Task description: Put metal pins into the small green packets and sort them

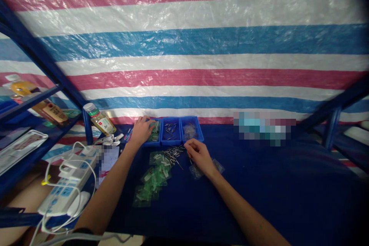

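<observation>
My left hand (142,130) reaches over the leftmost blue bin, its fingers bent and partly apart at small green packets (155,130). No held thing shows in it. Dark thin metal pins (170,127) lie in the middle blue bin (172,142), and greyish clear packets (189,130) in the right one. In front of that right bin, my right hand (199,156) is closed with curled fingers; whatever they pinch is hidden. Clear bags (218,166) lie partly beneath it. Between my arms are a heap of metal pins (174,153) and a spread of green packets (157,177).
A bottle of yellowish liquid (100,120) stands left by the blue frame post. Nearer me, a white power strip (67,184) carries tangled cables. A paper (108,161) lies beside my left forearm. Striped sheeting (201,61) hangs behind the blue table (259,188). A blurred-out item (262,126) sits back right.
</observation>
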